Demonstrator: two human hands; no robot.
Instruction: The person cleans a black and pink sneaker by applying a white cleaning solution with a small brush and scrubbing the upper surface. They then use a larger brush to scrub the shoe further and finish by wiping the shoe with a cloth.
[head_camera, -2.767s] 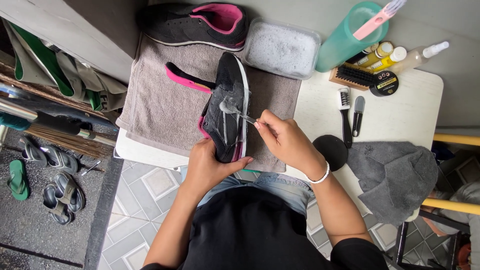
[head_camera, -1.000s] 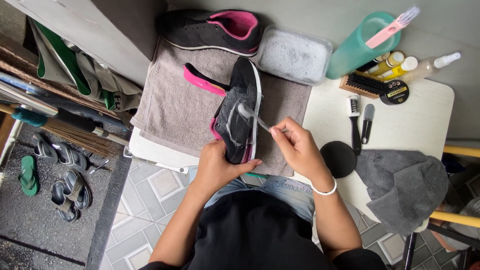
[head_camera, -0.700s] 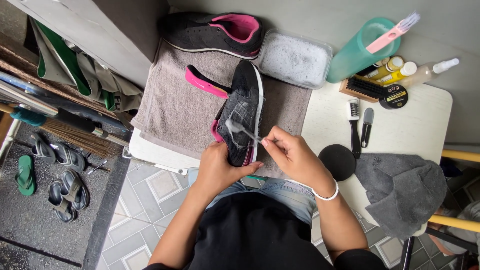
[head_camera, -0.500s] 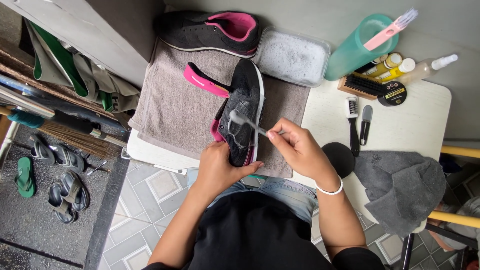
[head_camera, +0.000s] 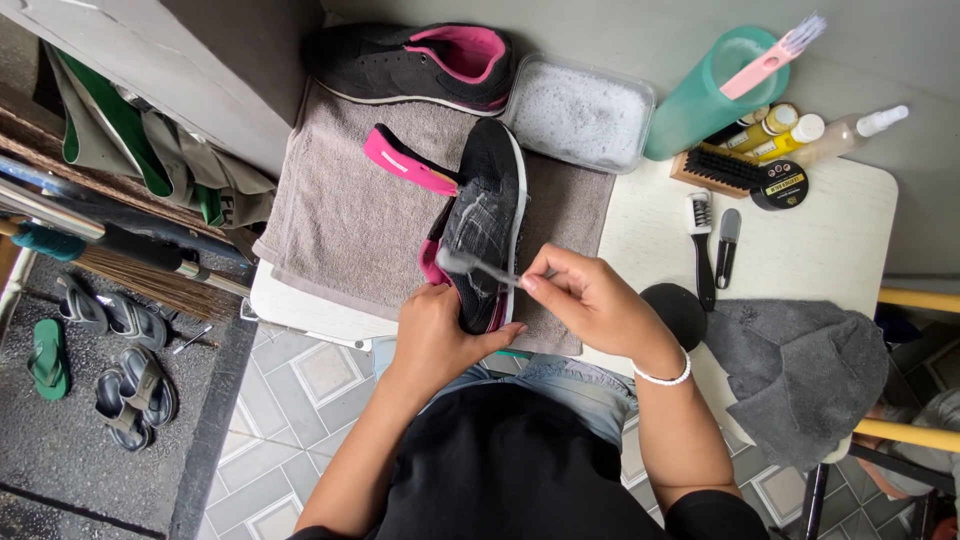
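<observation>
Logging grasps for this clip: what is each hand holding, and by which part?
The left hand grips the black shoe at its near end. The right hand pinches a small brush by its handle, bristles on the shoe.

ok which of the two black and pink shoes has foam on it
The shoe held by the left hand, on the towel's near side; the far shoe looks dry.

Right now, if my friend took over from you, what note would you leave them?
Left hand grips the heel end of the black-and-pink shoe on the grey towel.
Right hand holds a small brush, bristles on the shoe's upper.
Done: foam covers the middle of the upper.
Left: the toe looks unscrubbed; the second shoe lies behind, beside the tub of soapy water.
</observation>
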